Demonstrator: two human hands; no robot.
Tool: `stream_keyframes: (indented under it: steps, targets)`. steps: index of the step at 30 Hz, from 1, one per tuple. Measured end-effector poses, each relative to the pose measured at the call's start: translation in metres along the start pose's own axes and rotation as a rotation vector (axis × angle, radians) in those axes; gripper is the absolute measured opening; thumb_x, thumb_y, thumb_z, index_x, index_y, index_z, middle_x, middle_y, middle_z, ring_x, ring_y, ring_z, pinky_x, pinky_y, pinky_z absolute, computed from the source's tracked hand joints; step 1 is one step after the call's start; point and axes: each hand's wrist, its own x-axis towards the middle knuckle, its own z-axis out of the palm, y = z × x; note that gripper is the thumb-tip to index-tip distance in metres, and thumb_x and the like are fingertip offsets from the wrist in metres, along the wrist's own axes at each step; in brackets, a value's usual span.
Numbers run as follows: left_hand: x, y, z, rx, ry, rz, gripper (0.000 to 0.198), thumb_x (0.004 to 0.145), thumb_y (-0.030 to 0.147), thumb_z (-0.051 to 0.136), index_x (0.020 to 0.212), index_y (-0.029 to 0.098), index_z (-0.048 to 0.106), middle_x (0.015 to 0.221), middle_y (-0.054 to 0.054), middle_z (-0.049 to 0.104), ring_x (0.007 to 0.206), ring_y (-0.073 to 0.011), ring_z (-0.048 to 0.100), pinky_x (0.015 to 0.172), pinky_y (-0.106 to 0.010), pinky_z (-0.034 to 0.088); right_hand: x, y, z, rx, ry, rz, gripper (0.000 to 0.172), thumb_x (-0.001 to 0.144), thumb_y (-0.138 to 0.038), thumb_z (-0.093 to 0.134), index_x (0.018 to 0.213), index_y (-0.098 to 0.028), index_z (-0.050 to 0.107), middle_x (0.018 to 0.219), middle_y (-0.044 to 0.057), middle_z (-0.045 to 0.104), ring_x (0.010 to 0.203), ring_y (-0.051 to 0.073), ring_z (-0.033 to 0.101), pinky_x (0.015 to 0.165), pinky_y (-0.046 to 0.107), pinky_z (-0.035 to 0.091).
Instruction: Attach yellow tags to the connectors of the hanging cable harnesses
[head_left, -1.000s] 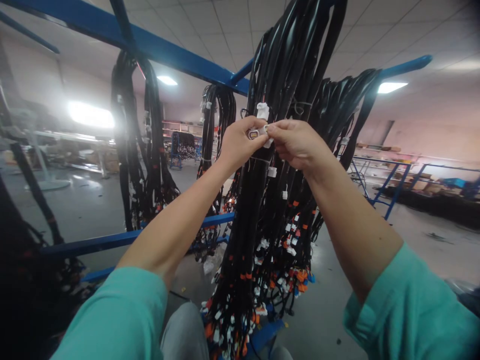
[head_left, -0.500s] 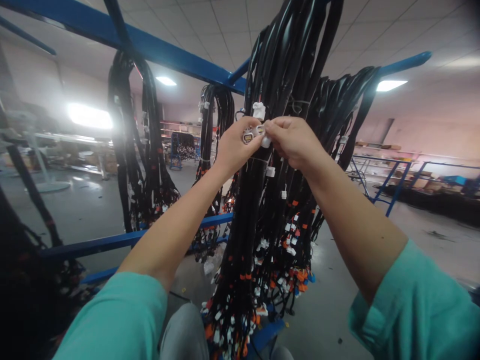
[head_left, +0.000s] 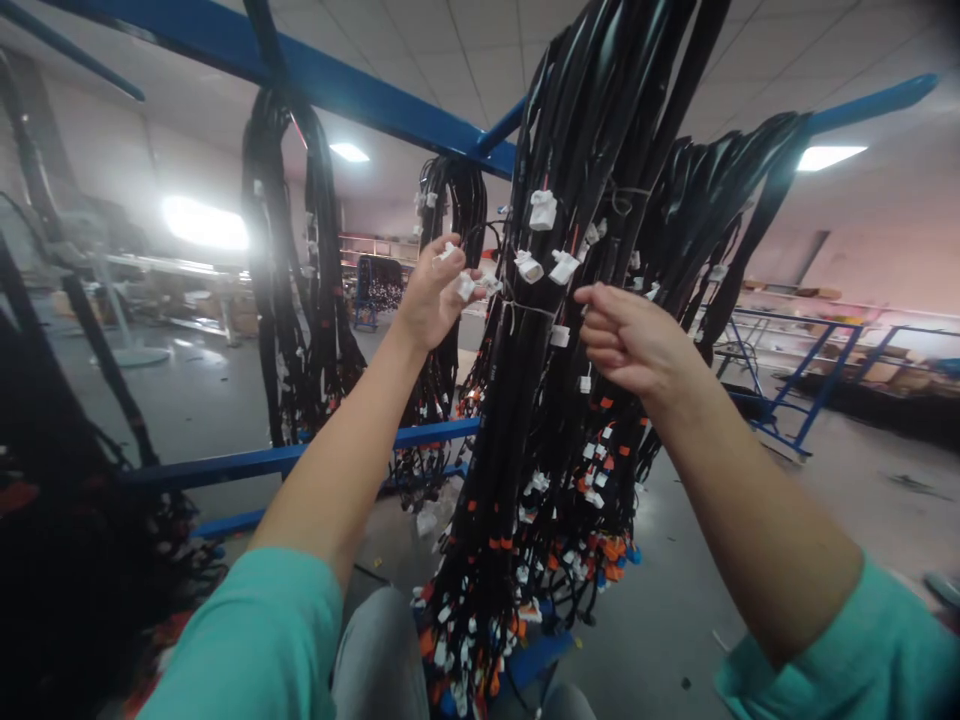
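Holding white plugs (head_left: 466, 287) in a half-open left hand (head_left: 429, 305), just beside hanging black cables (head_left: 514, 390). Pinching with a nearly closed right hand (head_left: 634, 342) (on nothing visible), near the same cables. Could drop a plug through loose grip, or snag one from crowding.
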Motion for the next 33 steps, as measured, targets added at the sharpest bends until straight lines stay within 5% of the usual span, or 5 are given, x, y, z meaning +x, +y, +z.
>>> stream_keyframes:
  steps: [4, 11, 19, 27, 33]
  targets:
    - [-0.004, -0.016, -0.004, -0.125, -0.086, -0.114, 0.048, 0.08, 0.063, 0.046, 0.099, 0.019, 0.054, 0.087, -0.009, 0.059, 0.089, -0.0201, 0.061, 0.066, -0.031, 0.051, -0.023, 0.018, -0.011, 0.102, 0.033, 0.088, 0.02, 0.075, -0.03, 0.066, 0.077, -0.017, 0.052, 0.046, -0.012, 0.022, 0.033, 0.001, 0.016, 0.026, 0.009, 0.015]
    - [0.019, -0.044, 0.018, -0.349, -0.049, -0.464, 0.011, 0.078, 0.029, 0.057, 0.077, 0.019, 0.052, 0.059, 0.001, 0.05, 0.046, -0.0069, 0.049, 0.04, -0.02, 0.037, -0.056, 0.059, -0.04, 0.214, 0.089, 0.217, 0.024, 0.068, -0.031, 0.072, 0.077, -0.016, 0.055, 0.045, -0.012, 0.025, 0.033, 0.001, 0.018, 0.026, 0.006, 0.018]
    - [0.014, -0.037, 0.025, -0.201, -0.027, -0.293, 0.025, 0.063, 0.027, 0.073, 0.076, 0.017, 0.054, 0.058, 0.004, 0.051, 0.046, -0.0064, 0.048, 0.043, -0.021, 0.041, -0.092, 0.102, -0.078, 0.322, 0.221, 0.345, 0.027, 0.063, -0.032, 0.077, 0.076, -0.017, 0.058, 0.046, -0.011, 0.03, 0.033, 0.0, 0.021, 0.025, 0.007, 0.022]
    - [-0.017, -0.054, 0.018, -0.291, -0.016, -0.2, 0.035, 0.058, 0.013, 0.073, 0.088, 0.02, 0.056, 0.081, 0.002, 0.061, 0.073, -0.0097, 0.06, 0.071, -0.026, 0.051, -0.118, 0.16, -0.092, 0.446, 0.296, 0.47, 0.024, 0.062, -0.014, 0.076, 0.082, -0.012, 0.062, 0.061, -0.003, 0.051, 0.049, 0.003, 0.049, 0.041, 0.01, 0.044]
    - [-0.019, -0.052, 0.016, -0.203, -0.053, -0.147, 0.034, 0.057, 0.021, 0.076, 0.087, 0.019, 0.06, 0.084, 0.0, 0.062, 0.074, -0.0109, 0.058, 0.071, -0.029, 0.051, -0.148, 0.216, -0.098, 0.572, 0.385, 0.664, 0.027, 0.061, 0.006, 0.068, 0.08, -0.012, 0.064, 0.065, 0.0, 0.059, 0.056, 0.006, 0.061, 0.056, 0.011, 0.054]
